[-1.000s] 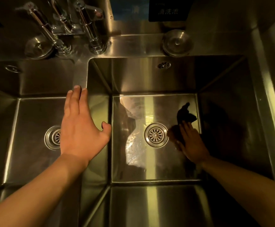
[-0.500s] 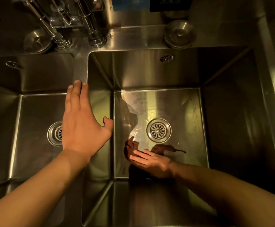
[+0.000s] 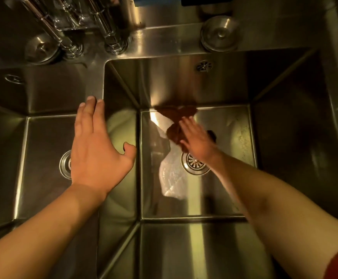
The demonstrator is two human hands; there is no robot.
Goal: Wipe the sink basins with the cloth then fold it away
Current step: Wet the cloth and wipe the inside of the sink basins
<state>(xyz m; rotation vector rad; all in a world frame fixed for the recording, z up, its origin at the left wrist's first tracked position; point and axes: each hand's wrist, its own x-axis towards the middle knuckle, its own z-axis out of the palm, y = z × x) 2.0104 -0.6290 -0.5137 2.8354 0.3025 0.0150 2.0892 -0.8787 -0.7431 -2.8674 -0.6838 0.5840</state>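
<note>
The right hand presses flat, fingers straight, on a dark cloth on the floor of the right basin; the cloth spreads ahead of the fingertips to the back wall, and the drain lies just under the wrist. The left hand rests flat, fingers straight, on the divider, holding nothing.

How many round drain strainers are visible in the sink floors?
2. One drain strainer lies in the right basin floor, beside the right hand. The other lies in the left basin, partly hidden behind the left hand.
</note>
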